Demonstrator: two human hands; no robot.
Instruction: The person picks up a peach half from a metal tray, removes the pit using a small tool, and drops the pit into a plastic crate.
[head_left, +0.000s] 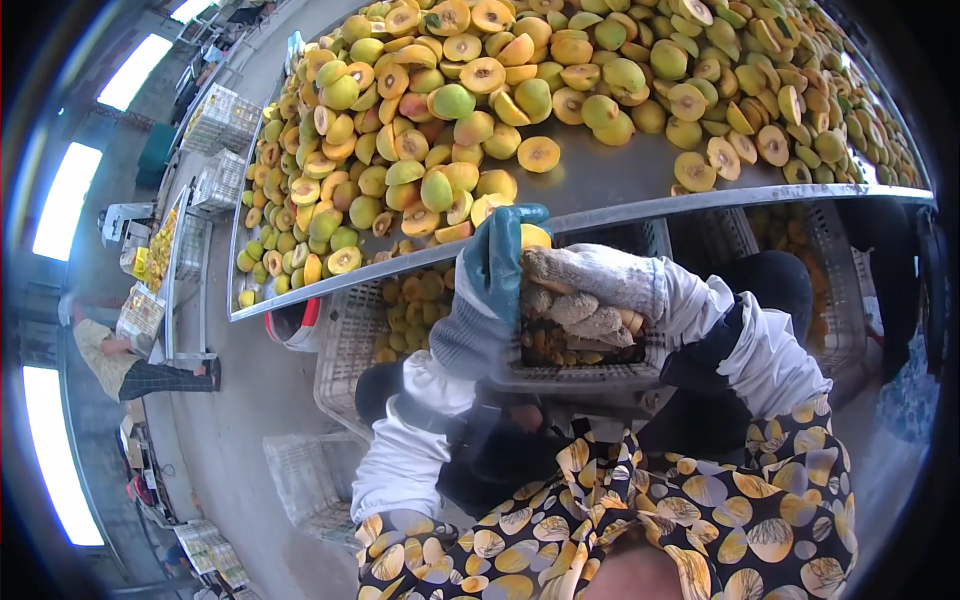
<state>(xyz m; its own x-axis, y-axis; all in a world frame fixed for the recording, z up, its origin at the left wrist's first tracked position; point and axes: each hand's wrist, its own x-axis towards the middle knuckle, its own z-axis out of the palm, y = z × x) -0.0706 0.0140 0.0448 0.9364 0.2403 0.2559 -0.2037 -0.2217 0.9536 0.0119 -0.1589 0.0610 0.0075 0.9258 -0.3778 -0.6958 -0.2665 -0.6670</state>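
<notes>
Fingers of the left hand, gloved in teal, are gripping a yellow fruit piece near the rim of the table. Just beside it, the right hand is curling above a crate, its grasp unclear. Whole and halved fruits are covering much of the table.

Yellow fruit partly hidden by left glove

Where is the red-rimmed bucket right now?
In the head view, the red-rimmed bucket is left of centre, just below the metal table's front edge and immediately left of the fruit-holding crate.
</notes>
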